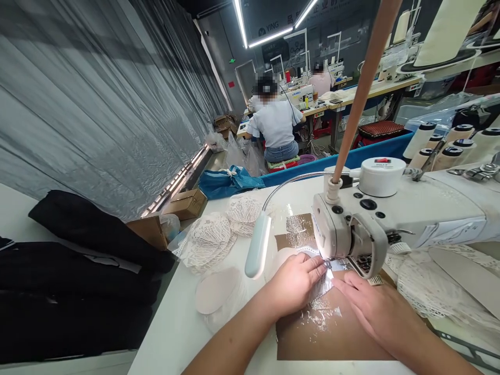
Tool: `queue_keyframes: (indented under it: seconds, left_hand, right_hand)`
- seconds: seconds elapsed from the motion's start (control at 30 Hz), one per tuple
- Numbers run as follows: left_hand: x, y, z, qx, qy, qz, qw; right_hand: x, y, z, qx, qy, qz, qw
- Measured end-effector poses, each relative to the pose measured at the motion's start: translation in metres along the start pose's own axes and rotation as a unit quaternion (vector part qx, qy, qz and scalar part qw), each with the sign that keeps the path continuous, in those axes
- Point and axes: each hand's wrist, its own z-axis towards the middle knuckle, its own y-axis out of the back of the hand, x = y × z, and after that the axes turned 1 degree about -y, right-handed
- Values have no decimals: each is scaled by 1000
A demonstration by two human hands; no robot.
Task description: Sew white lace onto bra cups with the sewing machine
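My left hand (299, 281) lies flat with its fingers stretched out, pressing a pale piece of fabric (323, 286) beside the sewing machine's needle area. Under and behind that hand is a beige rounded pad (282, 256) with white lace trim (311, 251). On the other side, my right hand (371, 304) has its fingers extended, the fingertips close to the fabric's right edge. The needle itself is hidden by the head of the white sewing machine (332, 229). A brown board (336, 338), shiny and worn in places, lies beneath both hands.
White lace pieces (207, 239) are piled to the left, near a beige oval pad (219, 291). A lit lamp (258, 247) hangs close to my left hand. More lace (422, 286) lies right. Thread cones (420, 140) stand behind. A person (277, 125) sits at a machine further off.
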Motion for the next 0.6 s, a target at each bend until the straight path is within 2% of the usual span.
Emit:
queue_keyframes:
  seconds: [0.13, 0.27, 0.6]
  left_hand:
    - [0, 3, -3, -10, -5, -12, 1000]
    - [-2, 1, -8, 3, -27, -29, 999]
    - [10, -4, -1, -3, 1, -43, 999]
  right_hand:
    - [-1, -3, -1, 15, -13, -19, 1000]
    - [-4, -9, -5, 21, 11, -49, 999]
    - [-12, -19, -6, -4, 19, -101, 995]
